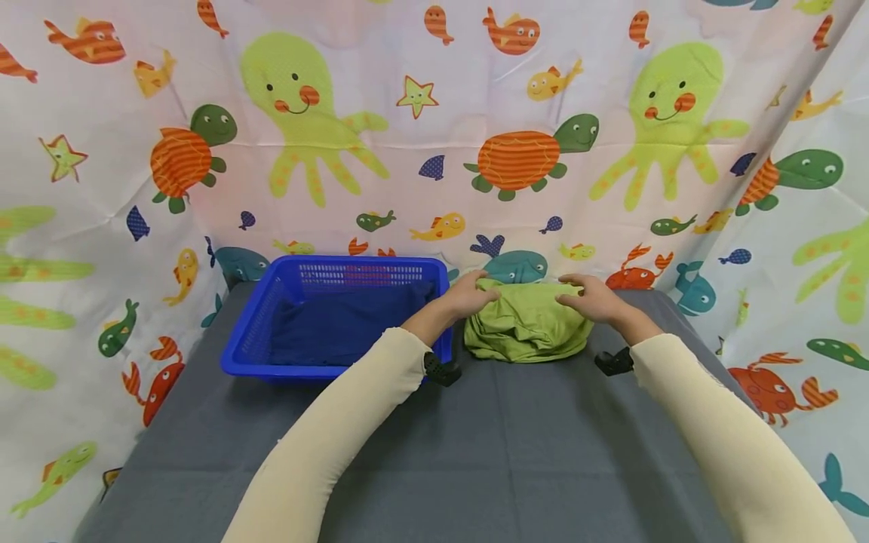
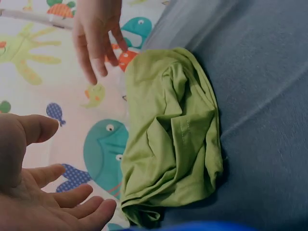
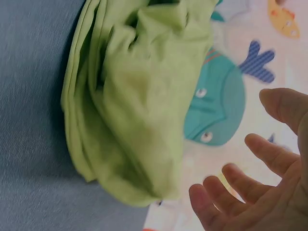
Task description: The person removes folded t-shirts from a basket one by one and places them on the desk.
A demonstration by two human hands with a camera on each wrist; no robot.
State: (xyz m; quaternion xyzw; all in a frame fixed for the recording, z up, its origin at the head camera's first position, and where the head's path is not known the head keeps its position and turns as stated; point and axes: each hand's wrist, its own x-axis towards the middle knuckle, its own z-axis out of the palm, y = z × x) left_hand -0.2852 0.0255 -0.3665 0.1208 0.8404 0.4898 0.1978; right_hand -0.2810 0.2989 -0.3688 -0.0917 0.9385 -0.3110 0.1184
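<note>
A crumpled green cloth garment (image 1: 529,324) lies bunched on the grey-covered table, just right of the blue basket. My left hand (image 1: 471,294) is at its upper left side and my right hand (image 1: 594,299) at its upper right, both with fingers spread. In the left wrist view, the left hand (image 2: 57,187) shows a relaxed palm with nothing in it, and the folds of the garment (image 2: 168,134) face the camera. The right wrist view has the right hand (image 3: 255,187) beside the garment (image 3: 144,101), its fingers apart and holding nothing.
The blue plastic basket (image 1: 234,354) stands on the left of the table, with dark blue cloth (image 1: 333,328) lying in it. Grey cloth (image 1: 502,452) covers the table. A sea-animal print curtain (image 1: 434,113) hangs behind and along both sides.
</note>
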